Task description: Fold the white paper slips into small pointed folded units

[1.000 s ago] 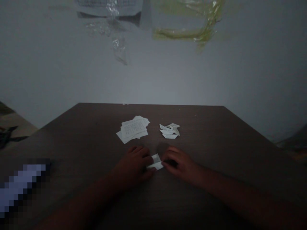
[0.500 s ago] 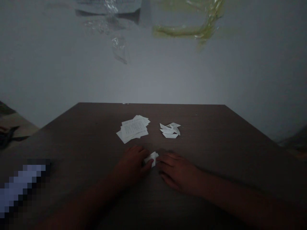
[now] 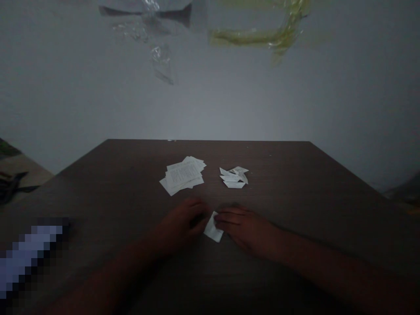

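A small white folded paper piece (image 3: 213,229) lies on the dark brown table (image 3: 295,201) between my two hands. My left hand (image 3: 183,221) rests just left of it, fingers curled, fingertips at the paper's left edge. My right hand (image 3: 244,225) lies to its right, fingers pressed together on the paper's upper right edge. Farther back sit a loose stack of printed white slips (image 3: 182,176) and a smaller pile of folded white pieces (image 3: 234,177).
A blurred pale object (image 3: 29,256) lies at the table's near left corner. A pale wall stands behind the table, with clear and yellowish tape or plastic (image 3: 259,35) stuck high on it. The scene is dim.
The paper piece has turned and flattened between my hands, now lying lower as a slanted rectangle. Both hands shifted slightly; my right hand moved left over its edge.
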`<action>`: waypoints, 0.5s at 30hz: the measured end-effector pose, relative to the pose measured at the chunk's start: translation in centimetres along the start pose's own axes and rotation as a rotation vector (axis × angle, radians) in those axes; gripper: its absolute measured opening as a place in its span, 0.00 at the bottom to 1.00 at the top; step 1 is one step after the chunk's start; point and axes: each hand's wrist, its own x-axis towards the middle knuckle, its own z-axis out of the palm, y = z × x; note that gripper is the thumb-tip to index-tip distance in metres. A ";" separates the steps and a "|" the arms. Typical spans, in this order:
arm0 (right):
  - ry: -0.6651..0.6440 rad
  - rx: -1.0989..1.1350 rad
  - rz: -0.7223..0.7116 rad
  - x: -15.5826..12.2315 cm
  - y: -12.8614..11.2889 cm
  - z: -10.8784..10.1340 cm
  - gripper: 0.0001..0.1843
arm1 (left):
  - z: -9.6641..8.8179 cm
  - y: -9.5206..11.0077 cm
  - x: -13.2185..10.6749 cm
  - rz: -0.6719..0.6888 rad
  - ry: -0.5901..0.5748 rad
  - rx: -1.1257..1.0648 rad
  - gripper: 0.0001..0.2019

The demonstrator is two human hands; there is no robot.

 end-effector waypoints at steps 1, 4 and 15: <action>0.006 -0.002 -0.006 0.0 0.2 -0.1 0.20 | 0.0 -0.2 0.0 0.039 -0.011 0.025 0.12; 0.053 0.002 -0.014 0.0 0.6 -0.5 0.17 | 0.0 -0.6 0.0 0.115 -0.073 0.097 0.15; 0.053 -0.168 -0.142 -0.3 0.9 0.3 0.17 | -0.7 0.2 -0.2 0.108 -0.183 0.119 0.14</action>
